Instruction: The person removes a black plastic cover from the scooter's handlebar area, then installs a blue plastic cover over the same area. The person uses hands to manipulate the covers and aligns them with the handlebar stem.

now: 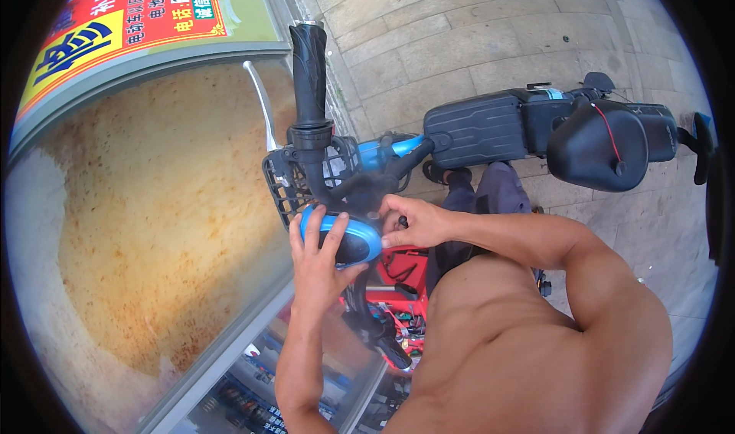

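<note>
In the head view, my left hand (315, 262) has its fingers spread across a blue and black oval casing (351, 242) at the middle of an electric bike's handlebar and grips it. My right hand (419, 221) is closed beside the casing's right end, its thumb and fingertips close to the rim. A small black round-ended thing (403, 221) shows between its curled fingers; the rest is hidden by the hand. Beyond my hands, the far handlebar grip (309, 74) points away, with a silver brake lever (262, 104) beside it. The near grip (394, 351) points toward me.
A black wire basket (279, 180) hangs at the bike's front. To the right are its black ribbed box (476, 131) and saddle (597, 149). Below the handlebar sits a red toolbox (413, 305) with tools. A stained panel (168, 212) and a glass case (237, 392) stand left.
</note>
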Motion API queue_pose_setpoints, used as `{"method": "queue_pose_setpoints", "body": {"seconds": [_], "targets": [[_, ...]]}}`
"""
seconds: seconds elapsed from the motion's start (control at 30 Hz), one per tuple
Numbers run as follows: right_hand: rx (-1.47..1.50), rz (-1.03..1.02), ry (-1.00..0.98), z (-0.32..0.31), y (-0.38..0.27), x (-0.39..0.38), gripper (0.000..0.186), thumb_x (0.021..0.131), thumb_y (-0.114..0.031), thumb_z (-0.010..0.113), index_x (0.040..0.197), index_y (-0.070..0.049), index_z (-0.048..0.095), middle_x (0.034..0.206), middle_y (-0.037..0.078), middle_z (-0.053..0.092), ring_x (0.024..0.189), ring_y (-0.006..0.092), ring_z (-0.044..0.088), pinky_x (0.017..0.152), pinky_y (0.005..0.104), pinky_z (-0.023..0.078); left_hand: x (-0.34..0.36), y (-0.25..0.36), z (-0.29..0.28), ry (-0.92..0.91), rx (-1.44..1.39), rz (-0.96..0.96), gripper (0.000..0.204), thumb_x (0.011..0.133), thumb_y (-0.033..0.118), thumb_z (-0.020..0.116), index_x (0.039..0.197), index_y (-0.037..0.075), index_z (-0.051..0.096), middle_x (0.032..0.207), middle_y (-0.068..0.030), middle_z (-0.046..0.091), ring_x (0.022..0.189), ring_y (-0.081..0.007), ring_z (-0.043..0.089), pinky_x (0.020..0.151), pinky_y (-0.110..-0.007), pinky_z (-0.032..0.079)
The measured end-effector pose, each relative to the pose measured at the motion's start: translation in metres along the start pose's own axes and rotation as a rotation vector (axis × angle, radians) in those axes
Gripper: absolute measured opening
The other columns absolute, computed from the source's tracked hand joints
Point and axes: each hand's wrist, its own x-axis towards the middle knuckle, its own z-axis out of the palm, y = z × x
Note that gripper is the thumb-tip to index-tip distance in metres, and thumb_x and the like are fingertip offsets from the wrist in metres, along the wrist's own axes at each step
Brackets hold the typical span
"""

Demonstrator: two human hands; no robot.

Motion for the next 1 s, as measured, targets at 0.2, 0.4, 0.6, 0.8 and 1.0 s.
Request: {"method": "queue_pose_setpoints", "body": {"seconds": [0.2, 0.4, 0.6, 0.8, 1.0], "targets": [[0.050, 0.013, -0.112, -0.005, -0.005, 0.001, 0.051, 0.077, -0.025, 0.077, 0.109, 0.000, 0.046, 0.081, 0.009, 0.064, 0.073, 0.0142, 0.058, 0.068, 0.0294, 0.047, -0.001, 0.003, 0.002, -0.033, 0.008, -0.031, 0.095, 0.042, 0.013, 0.090, 0.129, 0.018, 0.051, 0.138, -0.0136, 0.038, 0.126, -0.0467, 0.032, 0.100, -0.055, 0.036], [-0.012, -0.029, 0.011, 0.005, -0.004, 0.012, 0.060, 0.074, -0.030, 0.081, 0.117, -0.004, 0.047, 0.078, 0.001, 0.055, 0.071, 0.0095, 0.053, 0.061, 0.0245, 0.043, -0.003, 0.008, 0.004, -0.053, 0.035, -0.084, 0.094, 0.047, 0.015, 0.089, 0.131, 0.020, 0.048, 0.141, -0.0137, 0.034, 0.129, -0.0479, 0.027, 0.102, -0.057, 0.033], [-0.042, 0.069, -0.021, 0.001, -0.013, 0.011, 0.063, 0.073, -0.031, 0.081, 0.120, -0.004, 0.048, 0.083, 0.003, 0.057, 0.075, 0.0122, 0.054, 0.066, 0.0275, 0.045, -0.009, 0.006, 0.006, -0.046, 0.009, -0.098, 0.095, 0.050, 0.016, 0.088, 0.134, 0.022, 0.045, 0.144, -0.0105, 0.030, 0.132, -0.0473, 0.023, 0.095, -0.059, 0.037], [-0.117, 0.110, -0.017, -0.001, -0.018, 0.012, 0.061, 0.075, -0.030, 0.081, 0.119, -0.002, 0.049, 0.080, 0.004, 0.057, 0.071, 0.0107, 0.053, 0.065, 0.0264, 0.044, -0.010, 0.004, 0.006, -0.029, -0.007, -0.100, 0.098, 0.050, 0.018, 0.088, 0.137, 0.023, 0.043, 0.146, -0.0121, 0.028, 0.134, -0.0464, 0.021, 0.098, -0.059, 0.035], [-0.317, 0.068, 0.205, -0.003, -0.037, -0.005, 0.042, 0.077, -0.024, 0.078, 0.101, -0.001, 0.052, 0.070, 0.002, 0.056, 0.063, 0.0083, 0.052, 0.056, 0.0245, 0.043, -0.023, -0.032, 0.011, 0.335, -0.512, -0.088, 0.081, 0.073, 0.027, 0.077, 0.140, 0.007, 0.038, 0.146, -0.0189, 0.031, 0.132, -0.0382, 0.034, 0.105, -0.046, 0.034]]}}
